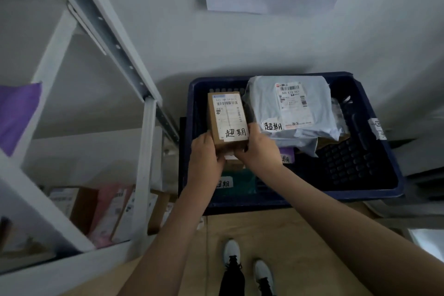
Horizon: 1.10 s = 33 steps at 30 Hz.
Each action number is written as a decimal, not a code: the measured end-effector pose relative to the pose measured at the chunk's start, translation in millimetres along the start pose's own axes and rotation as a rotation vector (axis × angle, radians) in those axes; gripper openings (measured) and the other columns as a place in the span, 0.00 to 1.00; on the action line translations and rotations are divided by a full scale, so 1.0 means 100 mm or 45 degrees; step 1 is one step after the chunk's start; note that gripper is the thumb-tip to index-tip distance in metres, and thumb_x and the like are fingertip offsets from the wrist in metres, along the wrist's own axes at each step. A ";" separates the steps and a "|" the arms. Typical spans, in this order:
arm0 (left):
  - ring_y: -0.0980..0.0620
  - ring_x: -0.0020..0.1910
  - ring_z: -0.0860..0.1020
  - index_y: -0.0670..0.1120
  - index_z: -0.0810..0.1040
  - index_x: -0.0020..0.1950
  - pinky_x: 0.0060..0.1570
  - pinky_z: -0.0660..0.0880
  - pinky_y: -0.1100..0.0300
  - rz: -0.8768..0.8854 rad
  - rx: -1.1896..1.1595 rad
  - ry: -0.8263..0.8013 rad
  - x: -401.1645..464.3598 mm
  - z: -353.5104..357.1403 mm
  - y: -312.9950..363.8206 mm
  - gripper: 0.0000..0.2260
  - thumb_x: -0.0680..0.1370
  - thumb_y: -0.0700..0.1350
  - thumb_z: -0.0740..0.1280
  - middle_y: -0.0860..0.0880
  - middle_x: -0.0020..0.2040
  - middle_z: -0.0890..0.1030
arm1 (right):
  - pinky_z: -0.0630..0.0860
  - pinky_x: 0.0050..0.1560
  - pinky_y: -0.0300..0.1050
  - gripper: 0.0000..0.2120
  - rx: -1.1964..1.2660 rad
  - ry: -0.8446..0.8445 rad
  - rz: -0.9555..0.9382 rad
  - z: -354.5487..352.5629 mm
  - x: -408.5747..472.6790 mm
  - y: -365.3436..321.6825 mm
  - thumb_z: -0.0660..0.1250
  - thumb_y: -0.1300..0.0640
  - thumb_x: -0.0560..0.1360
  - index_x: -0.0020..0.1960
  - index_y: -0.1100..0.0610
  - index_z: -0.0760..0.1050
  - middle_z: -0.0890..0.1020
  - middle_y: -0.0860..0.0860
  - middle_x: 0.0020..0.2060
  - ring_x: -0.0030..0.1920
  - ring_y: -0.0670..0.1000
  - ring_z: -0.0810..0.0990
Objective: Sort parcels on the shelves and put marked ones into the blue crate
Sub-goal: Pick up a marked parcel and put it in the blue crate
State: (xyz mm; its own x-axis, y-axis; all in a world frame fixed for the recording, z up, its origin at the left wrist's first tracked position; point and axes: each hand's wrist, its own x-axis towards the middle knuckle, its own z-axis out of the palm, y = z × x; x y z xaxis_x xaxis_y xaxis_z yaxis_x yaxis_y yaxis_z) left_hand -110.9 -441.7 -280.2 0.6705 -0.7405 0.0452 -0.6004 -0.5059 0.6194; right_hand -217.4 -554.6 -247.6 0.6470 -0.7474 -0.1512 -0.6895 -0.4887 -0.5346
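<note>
Shelf rack (146, 142) at left, parcels on its lower tier. Left hand (204, 151) and right hand (258, 148) both clamped on near end of marked cardboard box (227, 119), held over blue crate (374, 190), left half. Best lowered flat into free left side, label up, clear of grey mailer bag (293, 108) on right. Release only once seated.

Head view, steeply down, close above crate (374, 190)
</note>
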 end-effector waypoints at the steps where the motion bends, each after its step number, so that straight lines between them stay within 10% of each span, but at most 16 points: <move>1: 0.51 0.67 0.75 0.49 0.73 0.71 0.63 0.78 0.52 -0.039 -0.054 -0.014 0.05 0.05 -0.03 0.26 0.74 0.40 0.74 0.51 0.64 0.78 | 0.76 0.37 0.49 0.19 -0.003 0.009 0.003 0.02 0.04 -0.01 0.70 0.51 0.73 0.56 0.55 0.63 0.77 0.51 0.41 0.41 0.56 0.79; 7: 0.60 0.62 0.75 0.48 0.72 0.73 0.52 0.70 0.78 -0.187 -0.402 -0.021 0.20 0.09 0.00 0.27 0.76 0.38 0.74 0.53 0.66 0.79 | 0.69 0.34 0.46 0.18 -0.073 0.069 -0.011 0.12 0.22 -0.06 0.68 0.52 0.75 0.53 0.54 0.57 0.74 0.50 0.38 0.36 0.55 0.73; 20: 0.51 0.72 0.69 0.46 0.63 0.79 0.70 0.69 0.55 0.007 -0.171 0.035 -0.06 -0.25 0.10 0.34 0.76 0.45 0.75 0.48 0.72 0.71 | 0.76 0.42 0.49 0.29 -0.032 -0.005 -0.180 -0.12 -0.18 0.15 0.71 0.53 0.74 0.69 0.54 0.61 0.81 0.53 0.54 0.49 0.57 0.81; 33: 0.50 0.75 0.65 0.48 0.61 0.80 0.69 0.68 0.52 -0.122 0.095 -0.004 -1.00 -0.53 0.37 0.31 0.81 0.59 0.63 0.50 0.77 0.64 | 0.74 0.40 0.47 0.25 -0.306 0.077 -0.383 -0.89 -0.81 0.41 0.65 0.43 0.78 0.71 0.51 0.66 0.75 0.49 0.65 0.51 0.53 0.81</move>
State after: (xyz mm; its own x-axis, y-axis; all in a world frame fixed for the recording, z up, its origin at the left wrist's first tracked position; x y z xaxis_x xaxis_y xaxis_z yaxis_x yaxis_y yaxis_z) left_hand -177.1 -363.4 -219.9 0.7251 -0.6885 -0.0137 -0.5646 -0.6058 0.5606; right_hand -327.8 -554.1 -183.0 0.8164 -0.5764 0.0360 -0.5332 -0.7763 -0.3363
